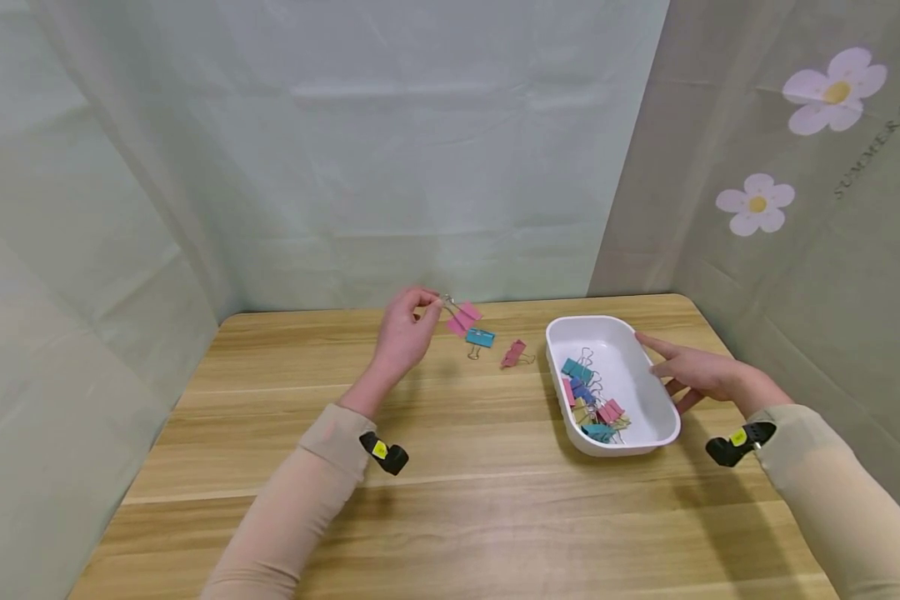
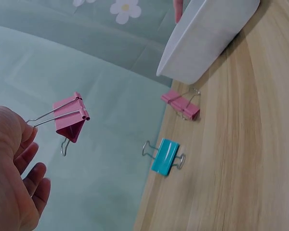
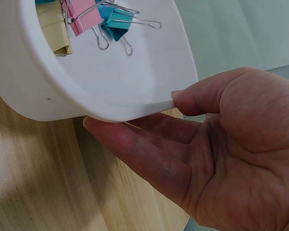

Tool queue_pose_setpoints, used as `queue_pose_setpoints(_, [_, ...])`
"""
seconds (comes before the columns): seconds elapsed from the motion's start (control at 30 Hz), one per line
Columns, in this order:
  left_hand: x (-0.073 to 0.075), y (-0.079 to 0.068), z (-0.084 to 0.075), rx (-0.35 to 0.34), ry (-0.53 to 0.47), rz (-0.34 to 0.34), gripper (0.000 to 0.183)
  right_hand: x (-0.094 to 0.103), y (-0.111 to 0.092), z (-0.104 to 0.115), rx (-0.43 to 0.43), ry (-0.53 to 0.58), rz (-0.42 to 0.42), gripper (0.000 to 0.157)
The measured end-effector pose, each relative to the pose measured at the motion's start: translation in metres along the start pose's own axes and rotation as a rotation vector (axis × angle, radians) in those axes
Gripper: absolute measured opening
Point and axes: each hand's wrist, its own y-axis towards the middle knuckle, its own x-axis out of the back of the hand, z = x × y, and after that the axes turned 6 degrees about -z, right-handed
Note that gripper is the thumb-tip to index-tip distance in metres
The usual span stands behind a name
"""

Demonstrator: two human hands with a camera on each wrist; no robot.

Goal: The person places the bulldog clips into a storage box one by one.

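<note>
Between thumb and fingertips, my left hand [image 1: 407,329] pinches a pink binder clip [image 2: 70,115] by one wire handle. The clip hangs above the far part of the table, its other handle pointing down in the left wrist view. Close by on the wood lie a teal binder clip [image 1: 480,337] and another pink binder clip [image 1: 513,354]. My right hand [image 3: 250,139] grips the right side of a white plastic tray [image 1: 643,392], thumb at the rim and fingers against the outer wall. Several binder clips [image 1: 596,432] in teal, blue, pink and yellow lie along the tray's left side and near end.
The wooden table [image 1: 450,500] ends at a pale green curtain [image 1: 420,167] behind it. A flower-printed curtain [image 1: 817,250] hangs along the right side. Each sleeve carries a black wrist camera [image 1: 384,454].
</note>
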Motion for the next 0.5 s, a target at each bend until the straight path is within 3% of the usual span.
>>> queue_pose_setpoints(0.5, [-0.026, -0.003, -0.02, -0.066, -0.006, 0.051, 0.022, 0.001, 0.0, -0.001, 0.007, -0.006, 0.004, 0.079])
